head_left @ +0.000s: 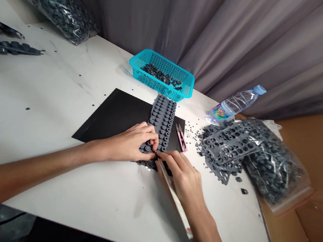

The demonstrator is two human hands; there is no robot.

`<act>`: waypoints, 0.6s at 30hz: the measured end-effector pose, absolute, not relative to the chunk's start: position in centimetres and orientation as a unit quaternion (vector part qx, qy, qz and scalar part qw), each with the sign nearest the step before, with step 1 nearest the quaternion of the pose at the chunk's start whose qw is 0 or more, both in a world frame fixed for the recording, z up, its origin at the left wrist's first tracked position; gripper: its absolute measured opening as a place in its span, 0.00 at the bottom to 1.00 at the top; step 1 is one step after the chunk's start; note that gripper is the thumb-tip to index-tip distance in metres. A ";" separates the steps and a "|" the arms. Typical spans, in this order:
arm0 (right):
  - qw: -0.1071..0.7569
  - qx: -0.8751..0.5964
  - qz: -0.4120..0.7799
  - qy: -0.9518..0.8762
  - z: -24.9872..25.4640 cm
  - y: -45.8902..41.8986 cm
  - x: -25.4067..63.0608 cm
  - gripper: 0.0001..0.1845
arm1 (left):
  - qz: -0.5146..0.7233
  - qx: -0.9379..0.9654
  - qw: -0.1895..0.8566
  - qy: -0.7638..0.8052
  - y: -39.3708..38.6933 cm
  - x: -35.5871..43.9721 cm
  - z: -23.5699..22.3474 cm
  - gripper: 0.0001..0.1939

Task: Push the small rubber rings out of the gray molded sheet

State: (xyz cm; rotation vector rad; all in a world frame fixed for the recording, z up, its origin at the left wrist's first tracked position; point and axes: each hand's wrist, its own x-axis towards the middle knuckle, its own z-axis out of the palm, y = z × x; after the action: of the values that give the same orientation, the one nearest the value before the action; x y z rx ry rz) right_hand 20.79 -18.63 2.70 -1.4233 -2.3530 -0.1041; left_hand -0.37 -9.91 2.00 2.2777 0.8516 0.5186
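Sheet of grey studs (163, 117) seems steadied by the curled left hand (136, 143), its pinch unclear, while the right hand (185, 175) pinches a pale tool (183, 214) at the near end

Grey sheet (161, 122), turquoise basket (157, 85)

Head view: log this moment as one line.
left hand: on gray studded sheet; right hand: gripping long pale tool; pink snips: right of sheet; teal basket: beyond sheet
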 end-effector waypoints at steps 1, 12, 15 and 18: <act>0.186 -0.506 -0.037 -0.842 2.8 -18.7 20.8 0.10 | 0.198 0.867 0.322 0.325 -9.9 -0.4 2.0 0.05; 0.109 -0.454 -0.167 -0.868 3.0 -18.9 20.1 0.10 | 0.198 0.865 0.323 0.329 -9.9 -0.3 1.9 0.05; 0.102 -0.464 -0.166 -0.864 2.9 -18.9 19.9 0.08 | 0.197 0.867 0.321 0.327 -9.9 -0.3 1.8 0.06; 0.106 -0.478 -0.157 -0.858 2.6 -18.7 19.9 0.08 | 0.194 0.866 0.321 0.331 -9.9 -0.3 1.8 0.07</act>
State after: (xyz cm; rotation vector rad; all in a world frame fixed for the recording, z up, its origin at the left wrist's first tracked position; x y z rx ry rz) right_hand 19.89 -18.73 2.60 -1.4088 -2.5270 -0.4638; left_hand -0.28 -9.89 1.77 2.2742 0.8706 0.5101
